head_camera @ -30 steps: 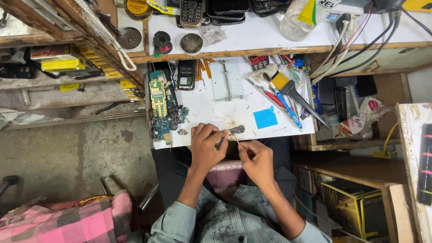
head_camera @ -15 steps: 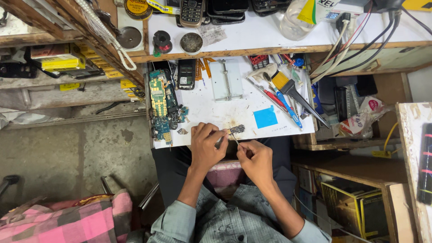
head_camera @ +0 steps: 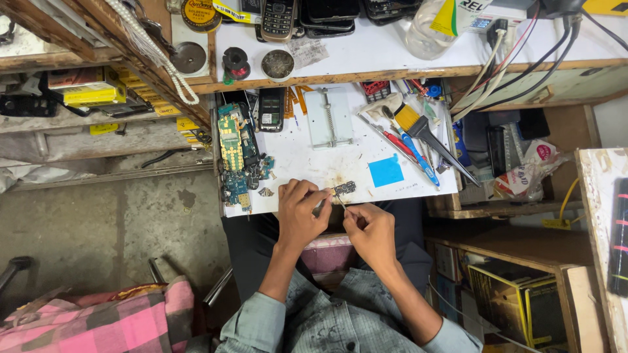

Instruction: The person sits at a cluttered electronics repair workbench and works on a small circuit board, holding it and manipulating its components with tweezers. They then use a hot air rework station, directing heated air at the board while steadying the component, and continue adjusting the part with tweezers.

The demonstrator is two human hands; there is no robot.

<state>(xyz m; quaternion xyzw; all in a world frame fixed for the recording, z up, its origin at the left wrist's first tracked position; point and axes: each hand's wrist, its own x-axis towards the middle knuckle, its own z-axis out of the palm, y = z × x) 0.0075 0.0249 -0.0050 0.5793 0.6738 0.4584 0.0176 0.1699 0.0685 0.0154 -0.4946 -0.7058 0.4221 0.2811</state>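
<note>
Left hand [head_camera: 302, 212] pinches a small dark circuit board [head_camera: 344, 189] at the near edge of the white work mat [head_camera: 307, 157], fingers closed on its left end. Right hand [head_camera: 370, 230] grips a thin tool [head_camera: 341, 202] (probably tweezers; too fine to be sure), tip touching the board's underside. Just left lie green phone boards [head_camera: 232, 147]; a blue square pad [head_camera: 386, 171] sits to the right, a yellow-bristled brush [head_camera: 418, 124] beyond it.
</note>
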